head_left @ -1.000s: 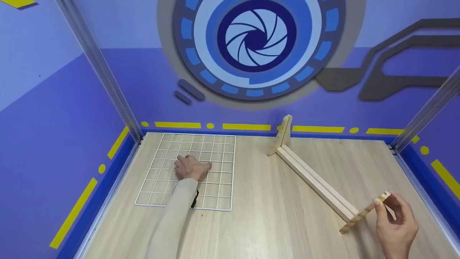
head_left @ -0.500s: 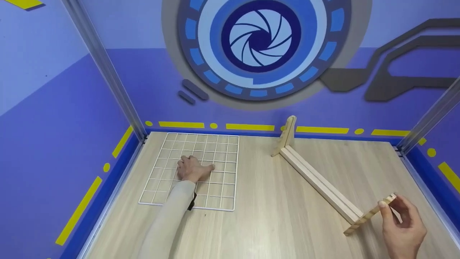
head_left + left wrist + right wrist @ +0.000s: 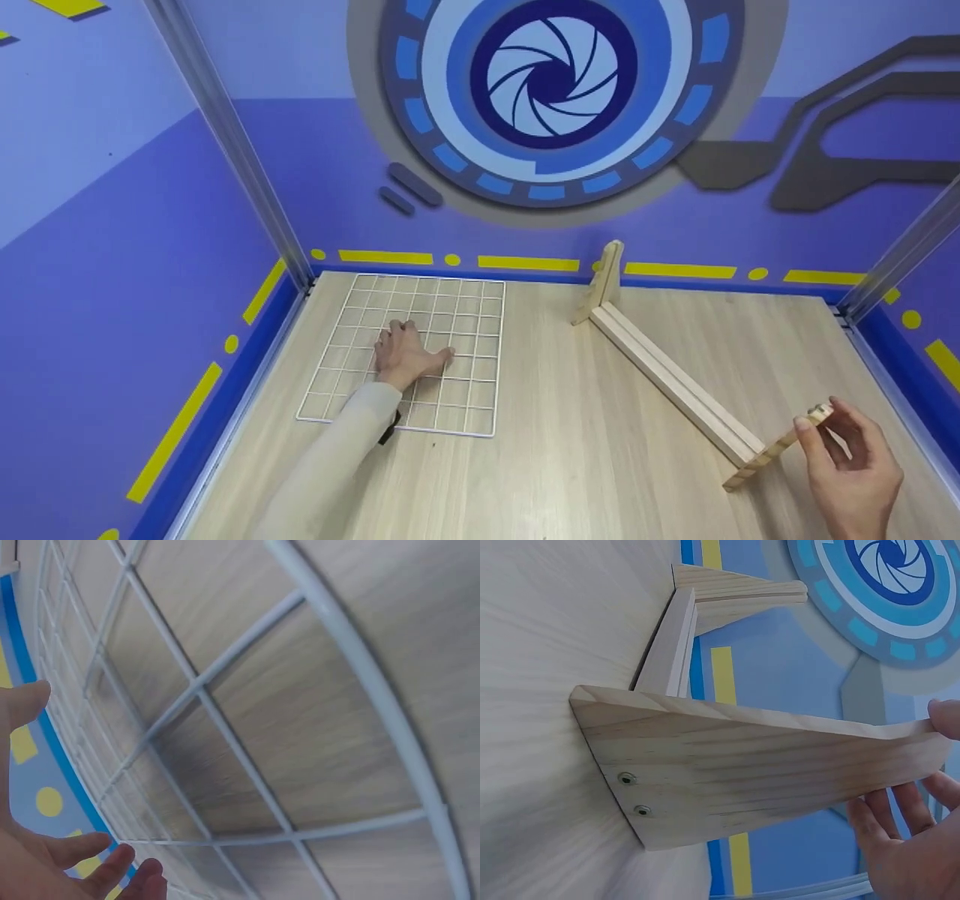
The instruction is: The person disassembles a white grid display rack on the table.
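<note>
A white wire grid panel (image 3: pixel 480 390) lies flat on the left half of the wood-grain table. My left hand (image 3: pixel 409 354) rests over its middle with the thumb spread to the right; in the left wrist view its fingertips (image 3: pixel 120 855) reach toward the wires. On the right stands a pale wooden rack (image 3: pixel 675 382): a grooved bar joins two upright end boards. With thumb and fingers, my right hand (image 3: pixel 855 465) pinches the top of the near end board (image 3: pixel 765 757), whose lower part shows two screws. The far end board (image 3: pixel 600 285) stands near the back wall.
A blue and purple printed wall (image 3: pixel 300 172) rises behind the table, with side walls at left and right. Metal posts (image 3: pixel 232 142) mark the corners. Bare wood-grain tabletop (image 3: pixel 555 420) lies between the grid panel and the rack.
The whole head view has shifted slightly, so everything sits further right. My left forearm has swung outward to the left and the hand has turned a little. The right hand keeps its pinch.
</note>
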Motion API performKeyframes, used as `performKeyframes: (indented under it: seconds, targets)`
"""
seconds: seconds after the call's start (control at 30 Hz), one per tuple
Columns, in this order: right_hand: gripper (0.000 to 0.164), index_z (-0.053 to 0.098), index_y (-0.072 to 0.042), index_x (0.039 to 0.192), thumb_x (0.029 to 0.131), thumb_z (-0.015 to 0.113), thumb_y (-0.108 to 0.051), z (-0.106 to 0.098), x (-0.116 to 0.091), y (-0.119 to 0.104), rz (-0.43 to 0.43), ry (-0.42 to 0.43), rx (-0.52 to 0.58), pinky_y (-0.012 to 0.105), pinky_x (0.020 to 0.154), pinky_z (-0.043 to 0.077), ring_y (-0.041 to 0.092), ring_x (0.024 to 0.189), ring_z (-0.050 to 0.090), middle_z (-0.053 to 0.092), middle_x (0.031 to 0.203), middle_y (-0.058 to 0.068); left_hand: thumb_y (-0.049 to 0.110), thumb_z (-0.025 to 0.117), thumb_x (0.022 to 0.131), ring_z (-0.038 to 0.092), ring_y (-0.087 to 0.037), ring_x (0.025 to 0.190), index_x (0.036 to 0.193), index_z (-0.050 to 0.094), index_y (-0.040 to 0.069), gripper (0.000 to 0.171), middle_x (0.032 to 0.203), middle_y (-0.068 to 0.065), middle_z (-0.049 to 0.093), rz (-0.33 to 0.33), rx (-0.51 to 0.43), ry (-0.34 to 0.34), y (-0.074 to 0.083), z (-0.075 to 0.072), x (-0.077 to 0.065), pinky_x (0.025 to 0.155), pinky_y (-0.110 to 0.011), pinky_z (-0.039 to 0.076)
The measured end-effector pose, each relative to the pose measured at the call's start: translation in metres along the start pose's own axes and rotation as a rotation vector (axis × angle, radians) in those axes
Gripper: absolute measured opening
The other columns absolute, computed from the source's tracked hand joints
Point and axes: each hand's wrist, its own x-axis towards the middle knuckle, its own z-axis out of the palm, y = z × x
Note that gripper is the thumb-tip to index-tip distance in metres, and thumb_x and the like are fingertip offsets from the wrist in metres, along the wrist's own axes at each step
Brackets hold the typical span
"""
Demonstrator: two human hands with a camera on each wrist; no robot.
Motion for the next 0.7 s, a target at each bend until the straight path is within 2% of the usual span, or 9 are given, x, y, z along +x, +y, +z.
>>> performKeyframes:
  seconds: [0.23,0.37,0.5,0.57,0.63,0.7]
  targets:
    - [0.055,0.064,0.004,0.14,0.088,0.075,0.017,0.0,0.011,-0.011,-0.128,-0.044,0.012,0.007,0.095,0.051,0.006,0.111,0.067,0.068,0.116,-0.007,0.068,0.078,0.083,0.054,-0.044,0.129,0.153,0.052,0.0,0.101,0.147,-0.023,0.054,0.067,-0.019,0.04,0.008,-0.02,-0.005,0.111,-0.061,0.044]
    - [0.057,0.065,0.003,0.14,0.086,0.077,0.017,0.001,0.021,-0.026,-0.199,-0.086,-0.025,0.007,0.1,0.049,0.002,0.114,0.065,0.067,0.118,-0.015,0.067,0.079,0.083,0.055,-0.044,0.129,0.152,0.053,0.003,0.097,0.148,-0.022,0.055,0.107,-0.031,0.065,0.014,-0.036,-0.005,0.109,-0.06,0.045]
    - [0.065,0.067,0.001,0.139,0.077,0.087,0.01,0.008,0.036,-0.043,-0.368,-0.137,-0.128,0.005,0.108,0.039,-0.01,0.121,0.056,0.062,0.125,-0.025,0.066,0.079,0.084,0.054,-0.045,0.132,0.152,0.053,0.004,0.095,0.149,-0.021,0.055,0.143,-0.049,0.088,0.019,-0.054,-0.003,0.112,-0.061,0.043]
    - [0.072,0.068,0.0,0.139,0.071,0.091,0.007,0.015,0.044,-0.051,-0.46,-0.168,-0.158,0.006,0.107,0.035,-0.014,0.123,0.052,0.065,0.127,-0.018,0.066,0.077,0.085,0.053,-0.045,0.134,0.152,0.052,0.005,0.095,0.15,-0.02,0.054,0.157,-0.05,0.094,0.021,-0.063,-0.001,0.114,-0.061,0.041]
    - [0.075,0.068,0.0,0.139,0.068,0.092,0.003,0.023,0.054,-0.06,-0.541,-0.196,-0.167,0.008,0.103,0.033,-0.014,0.123,0.05,0.071,0.128,-0.002,0.068,0.075,0.085,0.052,-0.045,0.136,0.154,0.051,0.006,0.095,0.152,-0.019,0.053,0.178,-0.048,0.099,0.025,-0.072,0.001,0.116,-0.061,0.039]
    - [0.076,0.068,-0.001,0.139,0.067,0.093,0.0,0.032,0.064,-0.07,-0.593,-0.236,-0.174,0.007,0.103,0.032,-0.001,0.123,0.056,0.071,0.128,0.016,0.07,0.073,0.086,0.049,-0.045,0.139,0.156,0.049,0.007,0.097,0.154,-0.019,0.05,0.201,-0.049,0.102,0.03,-0.082,0.003,0.118,-0.061,0.037]
